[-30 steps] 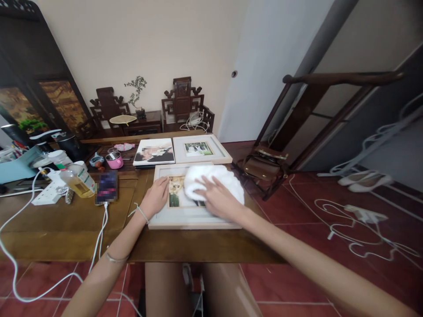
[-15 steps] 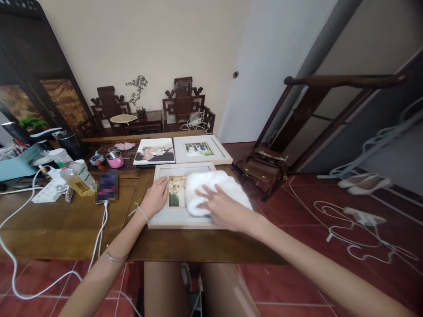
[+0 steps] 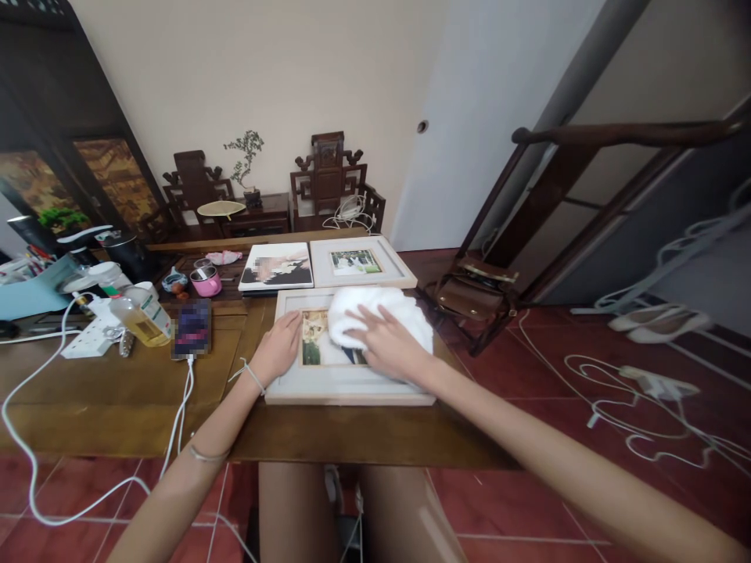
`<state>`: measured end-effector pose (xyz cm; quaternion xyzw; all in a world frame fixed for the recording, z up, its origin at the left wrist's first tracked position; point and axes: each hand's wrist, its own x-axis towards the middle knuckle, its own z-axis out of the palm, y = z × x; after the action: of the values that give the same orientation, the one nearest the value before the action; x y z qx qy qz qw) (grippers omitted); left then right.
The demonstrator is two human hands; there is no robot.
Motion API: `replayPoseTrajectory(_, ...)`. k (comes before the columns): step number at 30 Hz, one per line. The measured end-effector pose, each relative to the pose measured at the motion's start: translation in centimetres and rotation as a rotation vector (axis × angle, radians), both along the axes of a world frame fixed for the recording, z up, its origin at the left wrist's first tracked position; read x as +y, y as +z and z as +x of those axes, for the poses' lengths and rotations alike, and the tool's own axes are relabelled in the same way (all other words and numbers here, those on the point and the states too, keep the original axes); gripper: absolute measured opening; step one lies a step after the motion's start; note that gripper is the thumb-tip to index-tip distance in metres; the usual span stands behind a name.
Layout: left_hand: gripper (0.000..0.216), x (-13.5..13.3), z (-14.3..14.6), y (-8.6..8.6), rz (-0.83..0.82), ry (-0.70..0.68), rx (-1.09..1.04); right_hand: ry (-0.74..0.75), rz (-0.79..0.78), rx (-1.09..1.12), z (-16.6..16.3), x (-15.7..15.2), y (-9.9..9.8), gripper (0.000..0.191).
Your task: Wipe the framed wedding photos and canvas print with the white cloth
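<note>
A framed picture with a pale wooden border lies flat near the front edge of the table. My left hand rests on its left side, fingers stretched out flat, steadying nothing that I can see gripped. Over the picture's right part is a bunched white fluffy cloth. My right hand presses on this cloth from above, its fingers apart and sunk into the pile. The cloth hides part of the small photo in the middle of the frame and much of the upper right border.
Behind are a second framed picture and a white-edged photo panel. To the left stand a pink cup, an oil-coloured bottle, a phone on a white cable and a power strip. A chair with a brown bag is at right.
My right hand and the cloth have moved up and slightly left across the frame, uncovering its lower right corner. My left hand keeps its place on the frame.
</note>
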<state>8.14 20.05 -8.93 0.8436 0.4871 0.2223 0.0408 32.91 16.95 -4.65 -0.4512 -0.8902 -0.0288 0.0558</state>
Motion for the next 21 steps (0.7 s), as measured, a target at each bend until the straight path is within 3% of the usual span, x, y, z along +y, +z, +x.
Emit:
replayPoseTrajectory(4,0.043,-0.1,0.0,0.2,-0.012,0.013,0.002,-0.092,0.070,-0.033,-0.1,5.2,0.2,0.056)
replayPoseTrajectory(7,0.042,-0.2,0.0,0.2,-0.017,0.018,-0.002,-0.078,0.038,-0.059,-0.6,5.7,0.3,0.055)
replayPoseTrajectory(10,0.041,-0.1,0.0,0.1,-0.006,0.018,-0.015,-0.004,-0.047,-0.078,-0.9,2.5,0.7,0.057)
replayPoseTrajectory(17,0.042,-0.2,0.2,0.1,-0.016,0.038,0.017,0.169,-0.342,-0.024,-0.3,-9.8,4.1,0.061)
replayPoseTrajectory(21,0.042,-0.2,0.2,0.1,-0.004,0.036,0.017,0.206,-0.364,0.036,-0.8,-10.7,3.7,0.059)
